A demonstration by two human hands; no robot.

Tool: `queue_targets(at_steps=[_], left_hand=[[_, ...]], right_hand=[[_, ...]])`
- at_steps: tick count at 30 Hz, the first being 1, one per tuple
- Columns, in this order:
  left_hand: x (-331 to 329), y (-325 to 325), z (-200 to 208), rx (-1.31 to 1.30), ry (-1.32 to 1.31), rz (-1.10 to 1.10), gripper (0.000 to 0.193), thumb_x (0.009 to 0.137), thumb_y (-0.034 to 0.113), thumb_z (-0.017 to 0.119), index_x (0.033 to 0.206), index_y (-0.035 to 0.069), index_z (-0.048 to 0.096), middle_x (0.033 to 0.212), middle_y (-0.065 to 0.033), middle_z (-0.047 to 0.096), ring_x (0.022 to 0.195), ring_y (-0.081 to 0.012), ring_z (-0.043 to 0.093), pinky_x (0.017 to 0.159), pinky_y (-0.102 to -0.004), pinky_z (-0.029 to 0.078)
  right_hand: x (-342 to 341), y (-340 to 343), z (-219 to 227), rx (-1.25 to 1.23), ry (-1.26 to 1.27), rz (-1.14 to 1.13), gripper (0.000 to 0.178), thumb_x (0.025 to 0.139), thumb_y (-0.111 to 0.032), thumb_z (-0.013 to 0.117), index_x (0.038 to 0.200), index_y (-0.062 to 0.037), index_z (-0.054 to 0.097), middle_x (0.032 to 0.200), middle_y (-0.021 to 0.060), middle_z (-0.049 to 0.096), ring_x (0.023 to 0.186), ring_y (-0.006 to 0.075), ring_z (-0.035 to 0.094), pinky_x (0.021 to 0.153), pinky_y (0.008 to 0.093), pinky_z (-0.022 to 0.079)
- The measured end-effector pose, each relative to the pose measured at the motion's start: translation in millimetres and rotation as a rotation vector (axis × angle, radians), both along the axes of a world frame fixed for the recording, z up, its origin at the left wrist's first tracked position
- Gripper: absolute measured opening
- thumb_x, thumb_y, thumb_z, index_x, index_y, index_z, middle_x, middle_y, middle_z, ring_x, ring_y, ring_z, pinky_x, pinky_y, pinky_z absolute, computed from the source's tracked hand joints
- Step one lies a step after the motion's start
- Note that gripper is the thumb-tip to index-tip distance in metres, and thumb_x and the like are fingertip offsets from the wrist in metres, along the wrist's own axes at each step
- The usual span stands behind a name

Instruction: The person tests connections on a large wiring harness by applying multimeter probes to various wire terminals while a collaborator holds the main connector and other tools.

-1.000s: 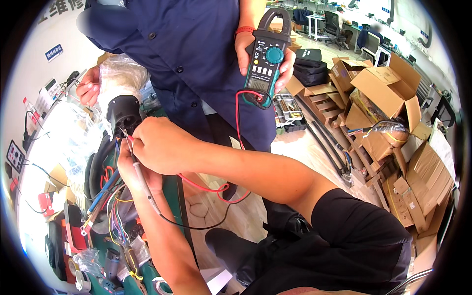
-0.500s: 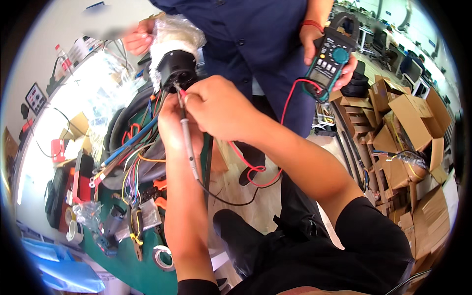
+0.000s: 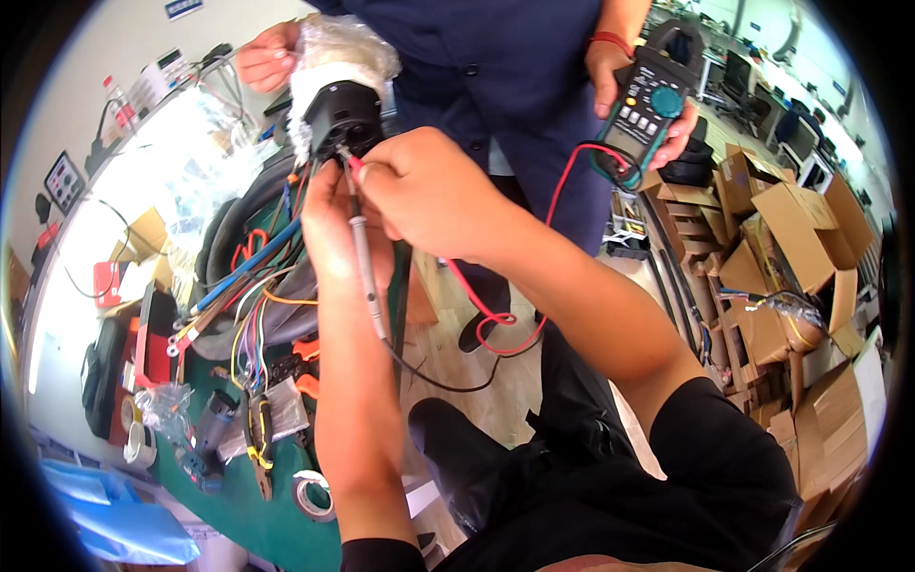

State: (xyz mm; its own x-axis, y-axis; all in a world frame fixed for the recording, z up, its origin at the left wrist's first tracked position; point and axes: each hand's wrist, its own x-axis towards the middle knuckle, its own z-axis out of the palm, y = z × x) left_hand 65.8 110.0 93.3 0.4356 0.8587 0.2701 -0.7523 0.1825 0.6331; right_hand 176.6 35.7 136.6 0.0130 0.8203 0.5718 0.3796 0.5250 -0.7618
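Observation:
A black multi-hole connector [image 3: 341, 112], wrapped behind in white foam and clear film, faces me at the upper middle. My right hand [image 3: 429, 195] is closed in a pinch on a red test probe [image 3: 355, 164], its tip at the connector's face. Just below, my left hand [image 3: 335, 234] is closed around a grey test probe [image 3: 362, 262] with a black lead, which also points up to the connector. Whether both tips touch contacts is too small to tell. A co-worker in dark blue holds a clamp meter [image 3: 648, 105] at the right; the red lead plugs into it.
On the green table [image 3: 257, 524] at left lie pliers [image 3: 257, 439], a tape roll [image 3: 313, 496], loose coloured wires [image 3: 253, 334] and thick black cable [image 3: 214, 248]. The co-worker's other hand [image 3: 267, 59] is beside the wrapped connector. Opened cardboard boxes [image 3: 801, 238] stand at right.
The view has shifted slightly. My hands and both probes stay at the connector's face, with the right hand a little higher in the picture. The co-worker still holds the clamp meter.

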Motion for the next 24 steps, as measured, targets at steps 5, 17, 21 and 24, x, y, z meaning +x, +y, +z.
queue_targets(at_steps=[5, 17, 21, 24], left_hand=[[-4.0, -3.8, 3.0, -0.007, 0.015, 0.099, 0.034, 0.095, 0.026, 0.039, 0.110, 0.000, 0.055, 0.102, -0.0131, 0.063, 0.094, -0.0250, 0.062, 0.085, -0.0384, 0.050], [-1.7, -3.5, 2.5, -0.010, 0.038, 0.133, 0.034, 0.095, 0.026, 0.039, 0.111, 0.000, 0.054, 0.103, -0.0128, 0.063, 0.095, -0.0246, 0.062, 0.084, -0.0384, 0.050], [-0.4, -5.0, 3.1, -0.009, 0.030, 0.132, 0.035, 0.095, 0.027, 0.038, 0.112, 0.000, 0.054, 0.104, -0.0130, 0.063, 0.095, -0.0249, 0.062, 0.084, -0.0386, 0.050], [-0.4, -4.6, 3.1, 0.004, 0.055, 0.150, 0.035, 0.095, 0.027, 0.038, 0.111, 0.000, 0.054, 0.104, -0.0132, 0.063, 0.096, -0.0250, 0.062, 0.084, -0.0388, 0.050]], right_hand=[[-5.1, -6.8, 6.6, 0.024, -0.064, -0.091, 0.028, 0.085, -0.013, 0.046, 0.067, 0.0045, 0.058, 0.057, 0.0158, 0.056, 0.050, 0.0233, 0.056, 0.052, 0.0375, 0.044], [-1.5, -12.7, 11.2, -0.074, -0.045, -0.067, 0.029, 0.086, -0.012, 0.047, 0.067, 0.0063, 0.058, 0.058, 0.0183, 0.057, 0.053, 0.0258, 0.058, 0.055, 0.0380, 0.046], [-0.2, -12.9, 10.9, -0.053, -0.063, -0.075, 0.029, 0.086, -0.012, 0.047, 0.066, 0.0066, 0.058, 0.057, 0.0184, 0.056, 0.053, 0.0263, 0.059, 0.055, 0.0383, 0.046], [-0.8, -13.1, 10.1, -0.045, -0.052, -0.073, 0.029, 0.086, -0.012, 0.047, 0.066, 0.0065, 0.058, 0.057, 0.0185, 0.056, 0.053, 0.0269, 0.058, 0.055, 0.0390, 0.046]])
